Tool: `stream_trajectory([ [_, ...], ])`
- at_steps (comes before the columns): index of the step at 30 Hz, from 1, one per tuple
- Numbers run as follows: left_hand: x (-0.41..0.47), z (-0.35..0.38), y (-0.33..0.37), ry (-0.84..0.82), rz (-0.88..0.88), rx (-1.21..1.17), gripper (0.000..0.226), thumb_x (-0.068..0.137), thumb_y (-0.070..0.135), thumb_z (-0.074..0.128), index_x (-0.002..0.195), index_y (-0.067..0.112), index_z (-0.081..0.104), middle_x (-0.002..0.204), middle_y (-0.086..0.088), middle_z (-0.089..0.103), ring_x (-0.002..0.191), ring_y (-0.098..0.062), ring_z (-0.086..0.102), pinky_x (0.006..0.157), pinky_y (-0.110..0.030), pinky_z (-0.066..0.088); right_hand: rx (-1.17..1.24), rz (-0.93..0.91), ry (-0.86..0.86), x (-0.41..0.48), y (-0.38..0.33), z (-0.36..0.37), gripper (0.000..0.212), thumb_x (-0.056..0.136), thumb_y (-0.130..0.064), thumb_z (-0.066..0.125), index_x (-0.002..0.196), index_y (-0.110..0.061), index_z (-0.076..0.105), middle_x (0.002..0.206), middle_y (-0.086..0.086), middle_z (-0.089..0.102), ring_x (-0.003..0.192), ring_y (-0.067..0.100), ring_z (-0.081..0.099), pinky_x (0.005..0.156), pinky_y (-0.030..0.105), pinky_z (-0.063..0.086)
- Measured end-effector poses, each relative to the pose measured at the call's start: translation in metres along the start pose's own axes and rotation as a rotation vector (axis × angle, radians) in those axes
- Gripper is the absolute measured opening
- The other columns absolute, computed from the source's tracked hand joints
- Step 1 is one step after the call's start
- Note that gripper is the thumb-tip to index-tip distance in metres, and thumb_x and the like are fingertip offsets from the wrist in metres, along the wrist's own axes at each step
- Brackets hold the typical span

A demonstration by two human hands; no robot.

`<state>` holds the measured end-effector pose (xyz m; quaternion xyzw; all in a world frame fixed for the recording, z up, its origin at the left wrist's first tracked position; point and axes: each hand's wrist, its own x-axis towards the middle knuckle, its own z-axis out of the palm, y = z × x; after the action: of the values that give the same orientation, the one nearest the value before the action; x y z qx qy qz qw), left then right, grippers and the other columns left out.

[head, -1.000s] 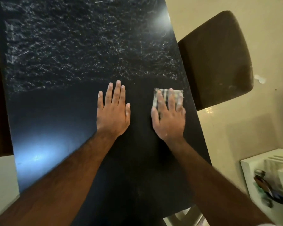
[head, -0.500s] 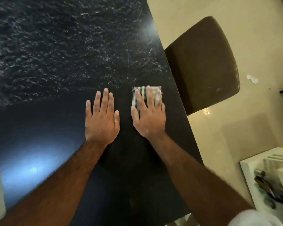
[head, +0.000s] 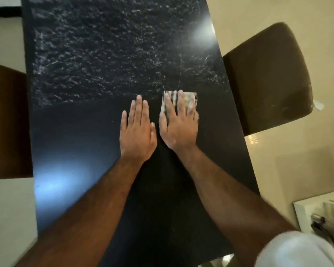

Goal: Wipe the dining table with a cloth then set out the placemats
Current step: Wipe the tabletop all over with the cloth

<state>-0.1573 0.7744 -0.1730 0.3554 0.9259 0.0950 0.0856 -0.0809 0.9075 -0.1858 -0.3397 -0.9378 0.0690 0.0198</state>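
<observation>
I saw the cloth (head: 173, 99), small, folded and pale with stripes, lying flat on the dark worktop (head: 81, 132) under the straight fingers of the right hand (head: 178, 128), which pressed on it. The left hand (head: 137, 132) lay flat just beside, fingers straight. The fingers hid most of the cloth, and its edges were blurred. White flecks covered the worktop beyond the fingertips. A brown chair (head: 268, 79) stood right of the right hand.
</observation>
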Motion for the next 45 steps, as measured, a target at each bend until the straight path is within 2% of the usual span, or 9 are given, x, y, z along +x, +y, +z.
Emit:
stream_trajectory([
  [7,-0.053,-0.022,-0.123,-0.033,-0.042,0.137,0.074,0.114,0.047,0.022,0.177,0.009,0.015,0.187,-0.008,0.004,0.173,-0.026,0.005,0.139,-0.056,0.012,-0.053,0.182,-0.052,-0.034,0.067,-0.014,0.07,0.113,-0.058,0.028,0.177,-0.032,0.022,0.184,0.014,0.019,0.165,0.047,0.026,0.119,0.069,0.044],
  [11,-0.054,-0.022,-0.128,-0.025,-0.056,0.148,0.074,0.114,0.045,0.022,0.177,0.008,0.011,0.187,-0.01,0.001,0.173,-0.027,0.002,0.139,-0.057,0.011,0.0,0.331,0.028,0.005,0.035,-0.004,0.068,0.113,-0.055,0.03,0.176,-0.028,0.03,0.181,0.02,0.026,0.159,0.053,0.035,0.114,0.071,0.046],
  [14,-0.052,-0.02,-0.129,-0.038,-0.063,0.145,0.073,0.115,0.044,0.021,0.177,0.009,0.008,0.187,-0.01,-0.002,0.173,-0.027,0.0,0.139,-0.057,0.009,-0.015,0.114,0.091,0.027,-0.038,0.014,0.064,0.113,-0.054,0.037,0.172,-0.03,0.04,0.178,0.017,0.037,0.155,0.05,0.043,0.113,0.064,0.047],
  [17,-0.053,-0.021,-0.131,-0.038,-0.057,0.145,0.07,0.117,0.041,0.022,0.178,0.01,0.005,0.187,-0.01,-0.005,0.173,-0.026,-0.003,0.139,-0.058,0.01,0.007,-0.046,0.076,0.017,-0.099,0.018,0.064,0.113,-0.055,0.038,0.173,-0.035,0.037,0.182,0.011,0.031,0.164,0.047,0.031,0.118,0.064,0.04],
  [21,-0.052,-0.023,-0.131,-0.038,-0.054,0.144,0.07,0.117,0.042,0.016,0.177,0.01,0.002,0.186,-0.01,-0.009,0.173,-0.026,-0.006,0.139,-0.058,0.011,0.002,-0.153,-0.026,-0.026,-0.081,0.01,0.066,0.113,-0.056,0.037,0.175,-0.037,0.029,0.186,0.005,0.017,0.171,0.04,0.013,0.122,0.063,0.04],
  [29,-0.053,-0.016,-0.135,-0.044,-0.041,0.092,0.073,0.117,0.045,0.019,0.177,0.009,-0.002,0.186,-0.011,-0.012,0.173,-0.027,-0.008,0.139,-0.058,0.009,-0.019,0.296,0.065,-0.009,-0.084,0.022,0.065,0.115,-0.053,0.035,0.176,-0.028,0.031,0.182,0.016,0.028,0.162,0.051,0.03,0.115,0.068,0.045],
  [33,-0.055,-0.017,-0.138,0.048,-0.094,-0.058,0.073,0.117,0.037,0.026,0.176,0.003,0.001,0.186,-0.016,-0.01,0.173,-0.028,-0.007,0.14,-0.053,0.011,0.004,0.097,0.087,0.022,-0.144,0.033,0.064,0.114,-0.054,0.036,0.174,-0.031,0.037,0.18,0.014,0.034,0.16,0.048,0.037,0.119,0.063,0.042],
  [40,-0.063,-0.026,-0.146,0.286,-0.154,-0.475,0.068,0.114,0.022,0.04,0.174,-0.002,0.018,0.186,-0.016,0.008,0.174,-0.028,0.005,0.137,-0.062,0.02,0.114,-0.263,-0.002,-0.008,-0.172,0.023,0.065,0.116,-0.057,0.035,0.177,-0.033,0.028,0.186,0.006,0.018,0.17,0.039,0.018,0.124,0.06,0.038],
  [45,-0.059,-0.023,-0.143,0.17,-0.096,-0.327,0.071,0.116,0.037,0.031,0.176,0.004,0.014,0.187,-0.011,0.003,0.174,-0.024,-0.002,0.137,-0.06,0.019,0.157,0.083,0.126,0.01,-0.094,0.004,0.063,0.117,-0.052,0.034,0.174,-0.026,0.037,0.182,0.01,0.031,0.169,0.042,0.02,0.123,0.065,0.038],
])
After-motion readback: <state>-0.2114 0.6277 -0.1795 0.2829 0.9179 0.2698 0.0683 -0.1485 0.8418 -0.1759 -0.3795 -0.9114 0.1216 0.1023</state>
